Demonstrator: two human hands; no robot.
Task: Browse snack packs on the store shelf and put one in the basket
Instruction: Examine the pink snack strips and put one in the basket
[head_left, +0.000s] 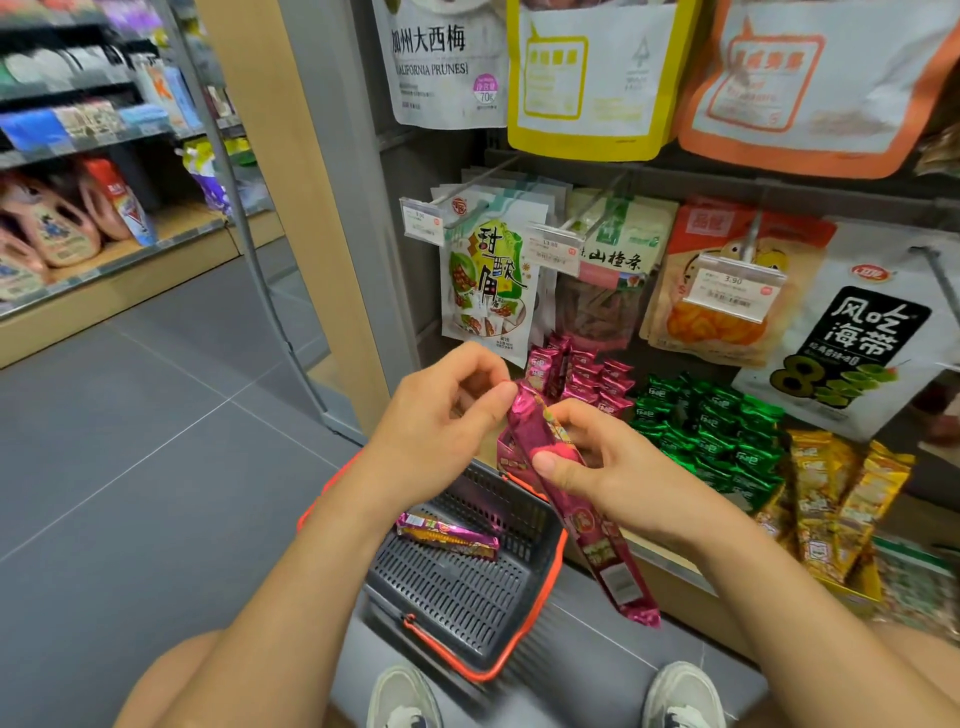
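Observation:
A long magenta snack pack (597, 535) hangs slanted above the basket, held by both hands. My left hand (441, 415) pinches its top end with thumb and fingers. My right hand (597, 457) grips its upper middle, thumb across the front. Below stands a grey basket (457, 587) with an orange rim and handle on the floor; another magenta pack (447, 535) lies inside it. More magenta packs (587, 379) stand in a shelf box just behind my hands.
Green packs (711, 431) and yellow packs (831, 499) fill boxes to the right on the low shelf. Hanging bags on pegs (488, 280) with price tags are above. Grey tiled floor (130, 441) stretches left toward another shelf. My shoes show at the bottom.

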